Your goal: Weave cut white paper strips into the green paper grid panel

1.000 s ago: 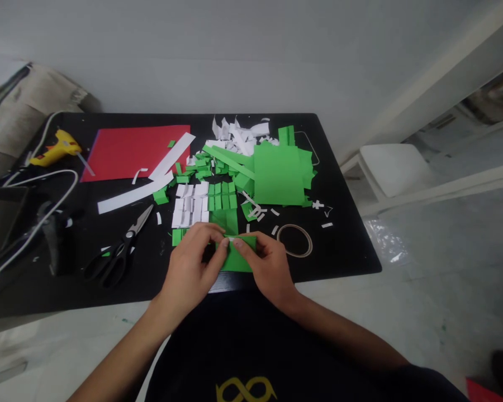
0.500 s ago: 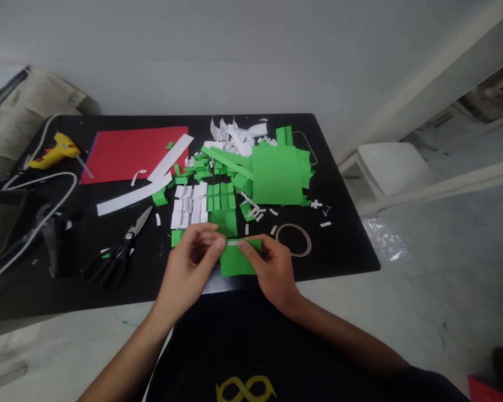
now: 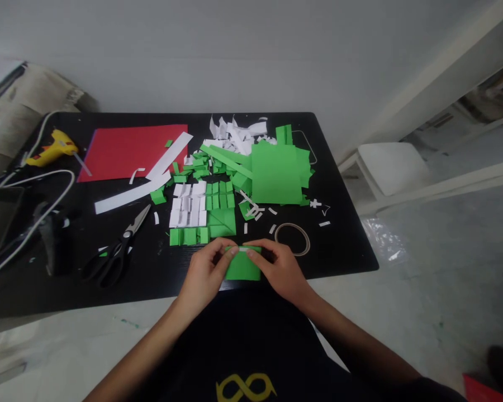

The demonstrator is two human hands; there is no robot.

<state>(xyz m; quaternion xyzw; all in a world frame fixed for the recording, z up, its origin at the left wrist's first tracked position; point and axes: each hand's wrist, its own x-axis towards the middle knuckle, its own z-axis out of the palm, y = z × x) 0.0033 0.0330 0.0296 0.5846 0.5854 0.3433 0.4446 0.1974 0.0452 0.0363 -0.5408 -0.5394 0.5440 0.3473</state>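
"Where's the card (image 3: 243,270)?"
"Near the surface's (image 3: 159,271) six o'clock edge; left hand (image 3: 205,267) and right hand (image 3: 284,269) pinch its top, at ten and two."
"What's done?"
"White folds (image 3: 188,204) and green folds (image 3: 220,195) lie creased, around eleven from it."
"And unfinished?"
"The card's face looks flat, and the sheet (image 3: 276,174) at one o'clock seems uncreased."

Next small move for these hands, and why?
Probably press along the white strip with both thumbs: it lies near the top edge of the green paper, which left hand and right hand pinch with thumbs beside the strip. Can't tell if it's stuck.
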